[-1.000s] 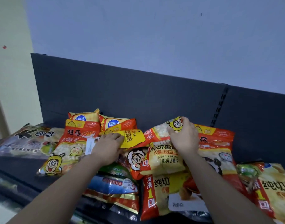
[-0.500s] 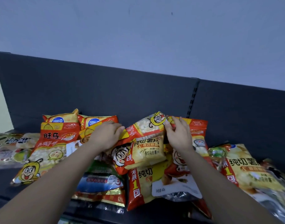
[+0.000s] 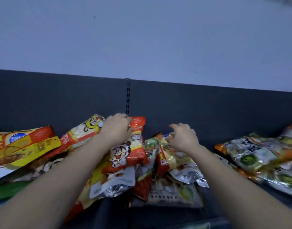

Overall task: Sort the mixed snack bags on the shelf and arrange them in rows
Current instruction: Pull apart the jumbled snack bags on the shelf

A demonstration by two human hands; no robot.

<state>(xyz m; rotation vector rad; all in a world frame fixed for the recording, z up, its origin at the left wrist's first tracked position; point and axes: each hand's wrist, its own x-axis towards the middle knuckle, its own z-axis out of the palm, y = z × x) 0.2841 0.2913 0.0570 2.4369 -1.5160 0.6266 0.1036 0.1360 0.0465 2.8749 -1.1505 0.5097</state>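
At 3 o'clock the silver-green bags (image 3: pixel 257 154) are blurred and cut by the edge; at 9 o'clock the yellow-red bag (image 3: pixel 26 146) is cut too. Our left hand (image 3: pixel 116 129) covers the top of the red cartoon bag (image 3: pixel 125 156). Whether our right hand (image 3: pixel 183 139) touches the yellow bag (image 3: pixel 175 157), we cannot tell.

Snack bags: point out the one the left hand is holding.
The red bag with the smiling cartoon face; the left hand grips its top edge. The bee-print bag lies just left of it.
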